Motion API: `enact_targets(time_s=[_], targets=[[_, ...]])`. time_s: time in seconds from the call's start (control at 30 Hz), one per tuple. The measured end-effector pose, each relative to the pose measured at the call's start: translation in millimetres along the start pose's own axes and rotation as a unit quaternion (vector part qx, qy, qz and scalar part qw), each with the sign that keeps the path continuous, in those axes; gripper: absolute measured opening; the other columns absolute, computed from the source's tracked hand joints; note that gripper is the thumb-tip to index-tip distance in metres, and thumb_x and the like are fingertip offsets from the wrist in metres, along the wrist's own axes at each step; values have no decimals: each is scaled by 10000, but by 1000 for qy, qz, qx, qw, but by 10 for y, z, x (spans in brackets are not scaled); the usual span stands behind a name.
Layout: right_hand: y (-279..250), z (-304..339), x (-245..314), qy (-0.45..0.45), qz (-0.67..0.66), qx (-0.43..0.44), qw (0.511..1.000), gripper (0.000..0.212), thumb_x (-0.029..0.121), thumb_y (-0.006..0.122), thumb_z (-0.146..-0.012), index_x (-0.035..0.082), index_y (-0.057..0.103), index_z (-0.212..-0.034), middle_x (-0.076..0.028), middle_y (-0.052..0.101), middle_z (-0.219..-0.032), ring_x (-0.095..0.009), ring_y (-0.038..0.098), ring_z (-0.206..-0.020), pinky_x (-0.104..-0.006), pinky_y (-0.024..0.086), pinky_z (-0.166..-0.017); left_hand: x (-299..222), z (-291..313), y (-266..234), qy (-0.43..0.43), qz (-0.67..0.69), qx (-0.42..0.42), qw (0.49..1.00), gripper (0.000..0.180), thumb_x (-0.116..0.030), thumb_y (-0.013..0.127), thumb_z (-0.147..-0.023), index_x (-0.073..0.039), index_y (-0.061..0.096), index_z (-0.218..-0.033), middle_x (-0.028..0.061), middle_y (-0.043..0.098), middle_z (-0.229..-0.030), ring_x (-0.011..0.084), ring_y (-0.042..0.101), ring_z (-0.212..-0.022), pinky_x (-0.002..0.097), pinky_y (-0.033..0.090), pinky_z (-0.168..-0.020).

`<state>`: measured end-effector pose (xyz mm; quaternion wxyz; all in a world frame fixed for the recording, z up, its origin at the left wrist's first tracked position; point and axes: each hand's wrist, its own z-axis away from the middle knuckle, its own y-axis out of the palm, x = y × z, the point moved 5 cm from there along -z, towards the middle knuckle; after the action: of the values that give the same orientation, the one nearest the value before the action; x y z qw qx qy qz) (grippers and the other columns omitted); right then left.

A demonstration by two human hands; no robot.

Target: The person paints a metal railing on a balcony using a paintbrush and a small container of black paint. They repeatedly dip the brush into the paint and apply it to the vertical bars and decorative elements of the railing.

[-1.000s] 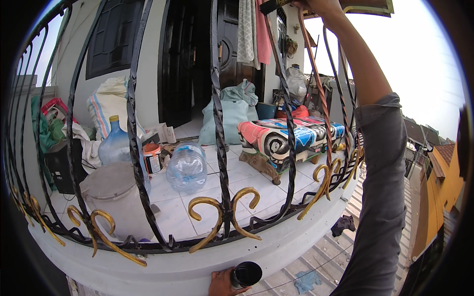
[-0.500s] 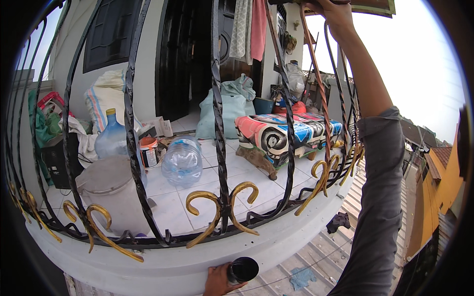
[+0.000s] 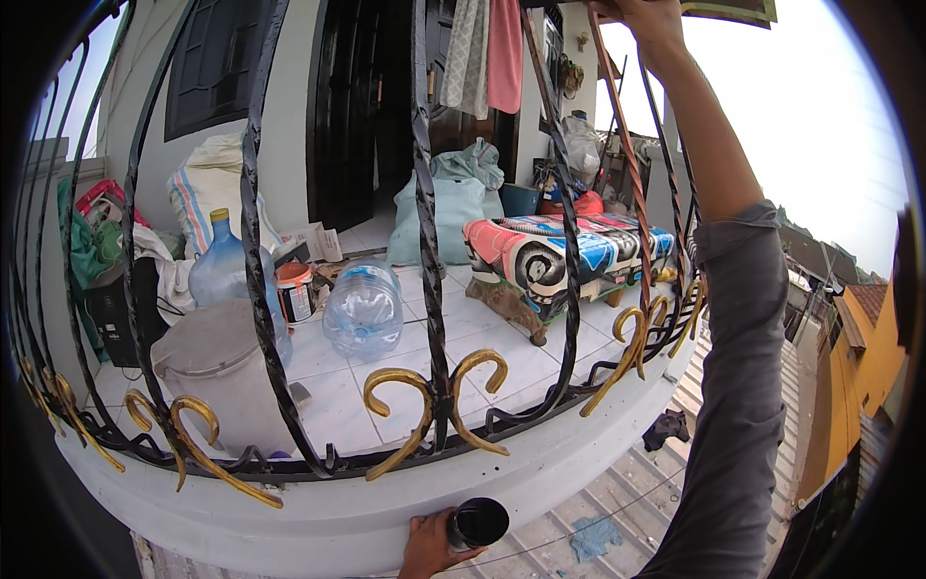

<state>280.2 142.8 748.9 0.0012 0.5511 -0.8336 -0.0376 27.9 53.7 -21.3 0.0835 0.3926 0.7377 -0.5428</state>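
My left hand (image 3: pixel 429 546) is wrapped around a small dark cup (image 3: pixel 479 523), its round mouth facing up and its inside black. It is just outside the white ledge (image 3: pixel 367 517) under the railing. High up, my right arm in a rolled grey sleeve (image 3: pixel 741 338) reaches to the railing's top. There my right hand (image 3: pixel 644 21) is closed, partly cut off by the picture's upper edge, so what its fingers grip cannot be made out. Below it stand twisted bars, black (image 3: pixel 422 174) and one reddish-brown (image 3: pixel 632 164), with gold scrolls (image 3: pixel 395 381) at the foot.
Behind the bars are a grey lidded bin (image 3: pixel 207 343), blue bottle (image 3: pixel 222 270), clear water jug (image 3: pixel 364 311), paint bucket (image 3: pixel 295 292), pale green sack (image 3: pixel 439 222) and cloth-covered bench (image 3: pixel 540 265). Outside, below the ledge, lies a corrugated roof (image 3: pixel 637 502) with a dark rag (image 3: pixel 666 430) and blue cloth (image 3: pixel 595 538).
The view has shifted slightly. My right hand sits a little higher and farther left in the picture, still at the railing's top. My left hand keeps hold of the cup.
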Motion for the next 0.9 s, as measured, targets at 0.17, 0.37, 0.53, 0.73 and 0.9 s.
enact_targets(time_s=[0.17,0.37,0.53,0.73,0.9], targets=[[-61,0,-19,-15,-37,-20,999,144,83,764,-862,-57,744,-835,-110,741,-791,-160,717,-667,-266,598,-633,-134,56,-297,49,-52,-29,997,1013,-762,804,-686,28,610,-1291,160,694,-1189,331,664,-1055,440,412,-994],[-24,134,172,-38,42,-7,998,119,74,762,-861,-41,736,-846,-118,751,-808,-159,717,-667,-271,599,-623,-315,33,-461,3,56,-43,998,955,-473,910,-653,57,539,-1356,270,643,-1262,462,575,-1189,566,396,-1081],[-9,215,241,42,106,-12,993,131,81,761,-847,-33,717,-801,-111,742,-758,-143,711,-654,-262,578,-596,-357,21,-501,3,53,-54,997,937,-466,929,-626,38,564,-1327,255,652,-1247,452,583,-1164,558,405,-1069],[74,188,284,-24,56,-15,998,170,99,761,-816,-50,714,-751,-94,711,-671,-120,666,-584,-257,517,-517,-361,-15,-498,-15,69,-47,996,857,-436,933,-629,-5,607,-1294,228,669,-1238,440,593,-1164,541,413,-1067],[98,128,157,21,4,30,999,130,38,732,-844,-45,702,-750,-80,707,-702,-124,677,-591,-246,553,-544,-389,-24,-532,-14,88,-54,995,855,-432,936,-629,-15,610,-1300,221,672,-1238,437,592,-1169,542,411,-1071]])
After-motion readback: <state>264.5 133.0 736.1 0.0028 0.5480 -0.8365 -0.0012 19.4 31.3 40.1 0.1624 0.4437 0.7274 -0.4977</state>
